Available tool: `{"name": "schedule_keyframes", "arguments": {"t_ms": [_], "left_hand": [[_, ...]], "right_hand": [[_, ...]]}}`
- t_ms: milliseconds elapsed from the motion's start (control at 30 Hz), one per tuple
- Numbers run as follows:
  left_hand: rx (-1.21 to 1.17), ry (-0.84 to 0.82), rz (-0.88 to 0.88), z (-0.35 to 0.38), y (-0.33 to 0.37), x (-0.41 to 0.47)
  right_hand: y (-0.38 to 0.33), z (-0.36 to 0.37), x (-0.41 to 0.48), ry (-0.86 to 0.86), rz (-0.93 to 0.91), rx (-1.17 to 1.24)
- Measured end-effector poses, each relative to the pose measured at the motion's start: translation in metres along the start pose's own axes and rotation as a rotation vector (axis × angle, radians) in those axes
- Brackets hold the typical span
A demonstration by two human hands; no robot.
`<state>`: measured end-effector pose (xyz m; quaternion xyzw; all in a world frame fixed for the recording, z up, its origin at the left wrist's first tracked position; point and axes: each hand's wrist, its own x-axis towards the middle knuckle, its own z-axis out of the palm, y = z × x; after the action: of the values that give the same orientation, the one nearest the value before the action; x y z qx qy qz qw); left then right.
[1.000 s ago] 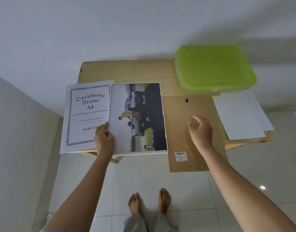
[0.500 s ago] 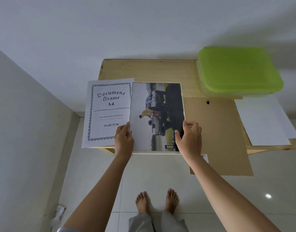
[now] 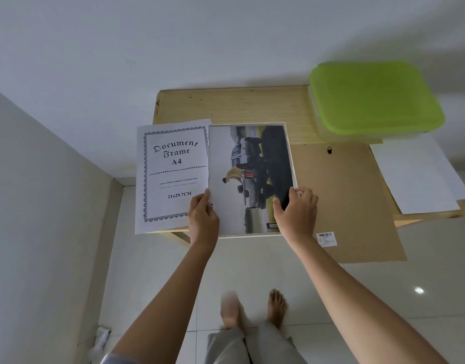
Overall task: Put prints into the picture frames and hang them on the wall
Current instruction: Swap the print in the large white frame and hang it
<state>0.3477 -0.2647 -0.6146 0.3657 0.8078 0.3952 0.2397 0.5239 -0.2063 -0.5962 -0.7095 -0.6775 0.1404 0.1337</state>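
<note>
both hands, the left hand (image 3: 203, 216) and right hand (image 3: 296, 212), are pinching the truck print's (image 3: 252, 177) near edges, seating it in the frame (image 3: 291, 153) on the wooden surface (image 3: 234, 106); next, the backing board (image 3: 344, 195) likely needs fitting.

Hidden, blurred, unreadable

The left foot (image 3: 230, 308) is motion-blurred; the barcode label (image 3: 326, 238) on the backing board (image 3: 349, 203) is too small to read; the box (image 3: 339, 136) under the green lid (image 3: 375, 97) is mostly hidden.
</note>
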Motion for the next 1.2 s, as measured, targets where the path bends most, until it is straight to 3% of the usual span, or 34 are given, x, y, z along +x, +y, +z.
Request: {"name": "schedule_keyframes", "arguments": {"t_ms": [733,1200], "left_hand": [[-0.006,-0.019,0.019,0.002,-0.004,0.000],[0.010,-0.037,0.032,0.002,-0.007,0.000]], "right_hand": [[-0.011,0.002,-0.005,-0.100,0.084,0.234],[-0.014,0.001,0.002,-0.011,0.191,0.357]]}}
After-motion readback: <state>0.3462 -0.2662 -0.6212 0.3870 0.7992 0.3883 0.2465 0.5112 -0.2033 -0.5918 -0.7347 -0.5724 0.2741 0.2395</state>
